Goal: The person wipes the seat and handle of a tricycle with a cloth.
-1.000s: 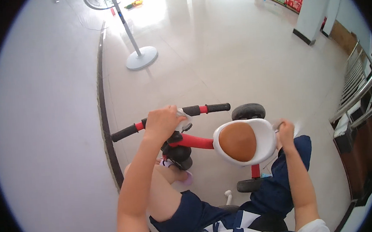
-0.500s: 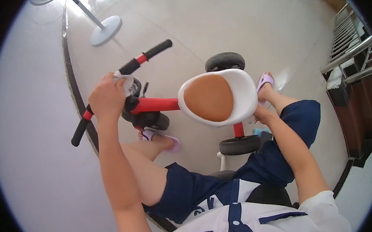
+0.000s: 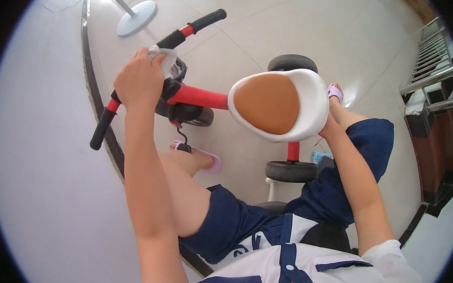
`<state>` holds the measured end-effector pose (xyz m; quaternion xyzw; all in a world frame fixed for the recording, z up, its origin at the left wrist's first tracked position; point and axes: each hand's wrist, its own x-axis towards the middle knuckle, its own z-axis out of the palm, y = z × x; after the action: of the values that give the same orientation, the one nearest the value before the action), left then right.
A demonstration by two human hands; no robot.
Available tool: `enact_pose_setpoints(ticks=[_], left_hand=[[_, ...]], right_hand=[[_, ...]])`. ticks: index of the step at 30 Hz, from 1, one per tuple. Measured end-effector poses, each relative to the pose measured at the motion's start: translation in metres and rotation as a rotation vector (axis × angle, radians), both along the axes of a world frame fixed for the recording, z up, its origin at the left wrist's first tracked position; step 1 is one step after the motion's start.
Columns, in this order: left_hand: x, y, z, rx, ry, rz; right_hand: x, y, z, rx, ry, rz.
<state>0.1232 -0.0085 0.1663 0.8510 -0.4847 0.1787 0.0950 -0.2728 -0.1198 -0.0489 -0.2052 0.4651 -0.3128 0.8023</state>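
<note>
A child's red tricycle stands sideways before me, its red frame tube [image 3: 200, 97] joining the handlebar [image 3: 172, 39] at the left to the white seat [image 3: 316, 103] with a brown pad [image 3: 267, 104]. My left hand [image 3: 139, 82] is closed around a white cloth [image 3: 167, 60] at the middle of the handlebar, beside the stem. At the seat's right rim is my right hand [image 3: 328, 126]; its fingers are hidden under the seat. Below the handlebar, a black pedal [image 3: 185, 148] hangs by the front wheel [image 3: 201, 118].
Two rear wheels [image 3: 291, 171] flank the seat. A pale fan base [image 3: 137, 18] stands on the tiled floor. A white wall [image 3: 49, 154] runs along the left, and a metal railing [image 3: 432, 77] edges stairs at the right. A blue packet [image 3: 321, 158] lies near my right leg.
The view has shifted, so the scene sits higher and further right. The handlebar and my left hand have moved a little farther away. The pedal by my foot now shows.
</note>
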Motion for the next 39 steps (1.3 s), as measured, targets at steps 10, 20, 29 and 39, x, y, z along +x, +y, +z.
enact_pose_setpoints(ticks=[10,20,29,39], left_hand=[[0.009,-0.032,-0.012,-0.302,0.113,-0.062],[0.020,-0.014,-0.009,-0.190,0.070,-0.217],[0.072,0.044,0.006,-0.686,-0.126,-0.026],[0.051,0.062,0.009,-0.072,0.271,-0.053]], right_hand=[[-0.027,-0.038,0.046,-0.149,0.206,-0.513],[-0.017,-0.045,0.072,-0.618,0.726,-0.583],[0.030,-0.020,0.094,-0.747,0.455,-0.655],[0.170,0.021,0.150,-0.696,0.196,-0.153]])
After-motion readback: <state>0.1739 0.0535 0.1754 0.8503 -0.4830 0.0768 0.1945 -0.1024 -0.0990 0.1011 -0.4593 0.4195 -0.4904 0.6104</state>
